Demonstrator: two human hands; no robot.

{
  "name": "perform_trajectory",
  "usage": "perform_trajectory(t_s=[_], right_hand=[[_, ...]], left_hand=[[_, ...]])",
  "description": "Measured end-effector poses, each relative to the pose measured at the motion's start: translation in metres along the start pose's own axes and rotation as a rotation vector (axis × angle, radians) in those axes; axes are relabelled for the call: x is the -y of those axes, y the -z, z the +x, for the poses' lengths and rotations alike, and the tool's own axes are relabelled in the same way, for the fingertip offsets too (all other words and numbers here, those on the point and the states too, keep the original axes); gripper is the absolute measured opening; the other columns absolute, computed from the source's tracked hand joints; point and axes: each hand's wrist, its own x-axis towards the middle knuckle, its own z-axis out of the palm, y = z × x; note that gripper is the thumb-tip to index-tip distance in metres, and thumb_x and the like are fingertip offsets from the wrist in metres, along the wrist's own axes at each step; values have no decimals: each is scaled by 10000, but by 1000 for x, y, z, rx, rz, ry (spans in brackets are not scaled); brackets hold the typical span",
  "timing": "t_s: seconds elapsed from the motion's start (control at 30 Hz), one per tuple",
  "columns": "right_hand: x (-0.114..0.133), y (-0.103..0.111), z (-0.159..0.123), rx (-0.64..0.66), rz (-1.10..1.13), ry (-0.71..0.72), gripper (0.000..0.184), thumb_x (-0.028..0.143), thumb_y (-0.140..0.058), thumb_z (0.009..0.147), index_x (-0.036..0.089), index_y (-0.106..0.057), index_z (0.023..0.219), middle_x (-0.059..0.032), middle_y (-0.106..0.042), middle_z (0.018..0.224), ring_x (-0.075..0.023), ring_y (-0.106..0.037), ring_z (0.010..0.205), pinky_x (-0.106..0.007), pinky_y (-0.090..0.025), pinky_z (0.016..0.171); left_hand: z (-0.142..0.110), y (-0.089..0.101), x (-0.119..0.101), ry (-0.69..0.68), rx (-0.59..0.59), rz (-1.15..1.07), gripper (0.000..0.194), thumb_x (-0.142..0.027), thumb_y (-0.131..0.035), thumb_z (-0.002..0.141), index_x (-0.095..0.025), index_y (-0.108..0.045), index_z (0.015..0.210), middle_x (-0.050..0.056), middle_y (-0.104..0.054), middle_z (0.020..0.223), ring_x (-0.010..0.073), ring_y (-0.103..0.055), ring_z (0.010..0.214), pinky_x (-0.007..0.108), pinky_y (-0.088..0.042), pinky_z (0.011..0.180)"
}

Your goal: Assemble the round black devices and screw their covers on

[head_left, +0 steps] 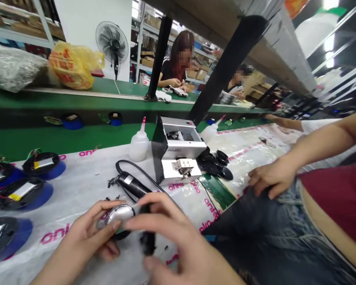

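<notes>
The left hand (90, 231) pinches a shiny round part (120, 213), likely steadying it; the right hand (182, 237) half curls, hold unclear. Next likely needs care.

Round part (121, 213) near in the left hand (87, 231), corded tool (133, 184) beyond, machine (180, 149) farther back, bottle (139, 147) to its left, small parts (215, 164) right, fan (112, 42) far left.

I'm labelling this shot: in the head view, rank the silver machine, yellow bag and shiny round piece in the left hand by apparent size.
Silver machine, largest
Yellow bag
Shiny round piece, smallest
</notes>
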Motion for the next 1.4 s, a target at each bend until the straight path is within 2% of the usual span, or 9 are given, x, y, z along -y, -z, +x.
perform_trajectory(t_s=[0.17, 0.47, 0.6, 0.7, 0.87, 1.03, 1.13, 1.23, 1.4], right_hand=[[-36, 6, -44, 8, 147, -224, 844, 92, -620, 714, 368, -338, 1460, -45, -480, 1475, -220, -495, 1362, -397, -495, 1069], [-47, -10, -21, 4, -246, 8, 555, 164, -563, 858, 190, -419, 1393, -147, -497, 1349, -225, -567, 1259, -314, -563, 990], [-57, -24, -15, 23, -345, 11, 433, 257, -551, 928, 198, -452, 1346, -154, -559, 1191, -246, -698, 962, -360, -644, 718], [-57, -36, -11, -134, -182, -59, 232, 286, -654, 890, 245, -480, 1037, -48, -631, 951, -191, -707, 720, -299, -602, 557], [-48, -43, -4, -362, 446, -332, 499, 239, -813, 772, 253, -315, 764, 23, -730, 860, -199, -759, 837, -281, -638, 735], [-52, -26, -8, -291, 902, -333, 311, 427, -595, 937, 360, -464, 1211, -35, -737, 1023, -224, -757, 881, -413, -668, 759], [-52, -15, -15, -95, 769, -246, 456, 510, -497, 958, 375, -393, 1381, -108, -651, 1241, -261, -727, 1005, -417, -668, 748], [-46, -16, -18, -73, 534, -224, 309, 253, -538, 961, 353, -498, 1251, -87, -541, 1331, -248, -618, 1212, -445, -586, 978], [-50, -33, -11, -21, 190, 100, 601, 34, -678, 826, 258, -490, 1352, -91, -444, 1331, -232, -496, 1324, -359, -469, 1121]], left_hand=[[16, -8, 7, 46, -20, 29, 571, -480, -810, 737, -193, -577, 1173, 8, -732, 747, 172, -684, 465, 234, -539, 432], [18, -3, 12, 73, 129, -35, 405, -417, -704, 875, -221, -492, 1159, -10, -694, 741, 147, -687, 463, 211, -550, 428], [19, 0, 20, 49, 188, -106, 348, -394, -675, 904, -225, -495, 1148, -48, -631, 647, 147, -691, 472, 198, -555, 427], [19, 1, 24, 49, 200, -158, 326, -372, -663, 915, -233, -492, 1155, -25, -662, 743, 122, -682, 465, 181, -547, 419], [18, 0, 27, 61, 175, -203, 353, -370, -674, 905, -247, -490, 1180, 26, -690, 958, 91, -668, 457, 188, -555, 425], [13, -6, 27, 60, 84, -208, 361, -384, -687, 888, -235, -496, 1156, 39, -701, 939, 98, -654, 448, 201, -558, 413], [10, -8, 27, 54, 60, -207, 372, -381, -688, 888, -229, -489, 1162, 48, -709, 937, 102, -655, 452, 202, -558, 411], [9, -8, 27, 57, 60, -199, 364, -371, -677, 895, -231, -486, 1172, 34, -704, 911, 98, -651, 450, 200, -557, 415], [11, -7, 27, 56, 69, -191, 369, -381, -675, 888, -234, -481, 1166, -12, -685, 755, 105, -630, 433, 210, -558, 417]])
